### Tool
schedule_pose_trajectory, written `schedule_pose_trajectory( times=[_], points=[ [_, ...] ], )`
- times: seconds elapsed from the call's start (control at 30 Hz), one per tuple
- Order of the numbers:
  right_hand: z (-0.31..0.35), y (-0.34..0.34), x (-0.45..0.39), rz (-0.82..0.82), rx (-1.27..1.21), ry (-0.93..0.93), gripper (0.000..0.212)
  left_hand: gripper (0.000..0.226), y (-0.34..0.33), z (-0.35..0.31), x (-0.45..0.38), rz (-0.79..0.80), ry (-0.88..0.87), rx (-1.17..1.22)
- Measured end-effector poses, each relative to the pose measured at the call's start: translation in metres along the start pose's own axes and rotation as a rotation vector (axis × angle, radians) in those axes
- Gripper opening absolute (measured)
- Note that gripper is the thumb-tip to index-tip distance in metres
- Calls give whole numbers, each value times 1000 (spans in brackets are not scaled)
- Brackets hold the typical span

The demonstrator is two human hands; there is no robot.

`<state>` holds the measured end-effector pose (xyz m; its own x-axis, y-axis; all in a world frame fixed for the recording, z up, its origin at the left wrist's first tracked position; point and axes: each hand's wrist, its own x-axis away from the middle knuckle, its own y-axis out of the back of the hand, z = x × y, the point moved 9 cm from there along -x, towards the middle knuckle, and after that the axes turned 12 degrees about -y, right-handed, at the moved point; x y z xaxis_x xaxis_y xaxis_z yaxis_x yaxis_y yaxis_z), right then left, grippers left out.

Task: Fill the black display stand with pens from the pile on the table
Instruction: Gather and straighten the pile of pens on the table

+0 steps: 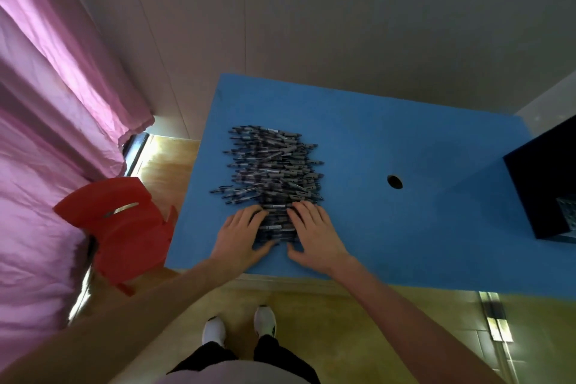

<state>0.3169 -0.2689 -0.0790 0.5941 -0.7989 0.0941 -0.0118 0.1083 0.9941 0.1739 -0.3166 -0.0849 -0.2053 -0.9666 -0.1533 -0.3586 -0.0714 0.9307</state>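
Observation:
A big pile of dark pens (274, 165) lies on the blue table (389, 221), towards its left side. My left hand (240, 237) rests on the near left end of the pile, fingers laid over the pens and thumb under the near edge. Mirroring it on the near right end is my right hand (314, 234), fingers spread across the pens. Between the two hands sits a bunch of pens (276, 227). The black display stand (542, 184) stands at the table's right edge, partly cut off by the frame.
A round hole (394, 181) is in the table top right of the pile. A red plastic chair (121, 227) stands by the table's left corner, with a pink curtain (46, 134) behind it. The wall runs along the table's far side.

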Motion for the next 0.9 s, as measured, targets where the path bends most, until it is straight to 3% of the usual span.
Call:
schedule_pose_trajectory(
  times=[0.17, 0.4, 0.6, 0.9],
  points=[
    [13, 10, -22, 62, 116, 35, 88, 63, -1, 6, 2, -51, 41, 22],
    [28, 9, -31, 88, 259, 58, 75, 70, -5, 14, 16, -93, 148, 115],
    [32, 0, -21, 110, 169, 68, 70, 79, -9, 17, 20, -75, 199, 213],
    [27, 10, -35, 215, 226, 81, 55, 94, -4, 11, 16, -118, 255, 300]
  ],
)
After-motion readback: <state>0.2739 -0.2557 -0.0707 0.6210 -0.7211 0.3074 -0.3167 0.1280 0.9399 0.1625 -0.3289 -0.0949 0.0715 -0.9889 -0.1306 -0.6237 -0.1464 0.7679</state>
